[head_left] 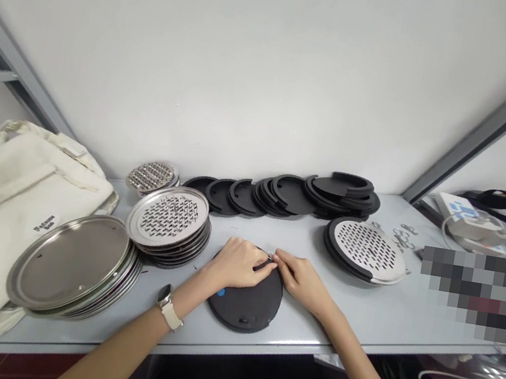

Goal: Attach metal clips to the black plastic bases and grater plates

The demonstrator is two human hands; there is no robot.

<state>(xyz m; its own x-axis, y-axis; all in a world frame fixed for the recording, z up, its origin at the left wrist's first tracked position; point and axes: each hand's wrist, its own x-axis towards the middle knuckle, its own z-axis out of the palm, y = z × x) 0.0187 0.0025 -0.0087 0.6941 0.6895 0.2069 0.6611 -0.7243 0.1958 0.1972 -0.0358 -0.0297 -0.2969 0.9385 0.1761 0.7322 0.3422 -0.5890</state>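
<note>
A round black disc [247, 304] lies on the shelf in front of me, with a blue dot near its left edge and a small slot near its front. Across its far part rests my left hand [241, 266], thumb and fingers closed at the far right rim. There my right hand [293, 276] meets it, its fingertips pinched together. Between the fingertips a small metal ring [270, 255] shows; most of it is covered. To the left stands a stack topped by a round metal grater plate [168, 218]. A perforated plate in a black holder [368, 251] lies to the right.
Round metal trays [71, 263] are stacked at left beside a cream bag [5, 208]. Black round holders [288, 194] line the wall, next to a smaller grater stack [152, 176]. Metal rings [402, 236] lie at right; a white box [472, 218] is beyond.
</note>
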